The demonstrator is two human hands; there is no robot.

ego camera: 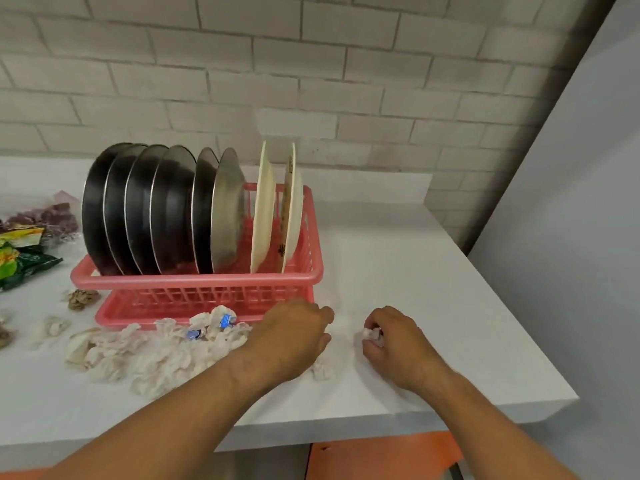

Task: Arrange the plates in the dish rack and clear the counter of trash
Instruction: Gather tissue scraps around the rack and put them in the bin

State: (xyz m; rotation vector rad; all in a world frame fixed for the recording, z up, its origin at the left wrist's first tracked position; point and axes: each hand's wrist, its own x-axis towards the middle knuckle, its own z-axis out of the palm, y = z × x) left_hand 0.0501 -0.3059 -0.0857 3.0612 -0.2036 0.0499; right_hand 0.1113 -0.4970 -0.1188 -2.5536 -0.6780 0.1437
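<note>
Pinching tissue wad point(372, 334) in right hand point(393, 342); curled left hand point(294, 332), grip unclear (fingers hidden). Best: rake tissue pile point(156, 355) at its left together, grab stray scrap point(320, 371) beside wrist.

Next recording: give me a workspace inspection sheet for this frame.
Surface: white counter, littered on the left and front.
Job's things: metal plates and cream plates stand upright in the pink dish rack.
Clutter: crumpled tissues before the rack; snack packets at far left.
Hands: right hand grips a tissue wad; left hand rests curled beside the tissues, its hold unclear.
Cables: nothing seen.
Surroundings: pale brick wall behind.
</note>
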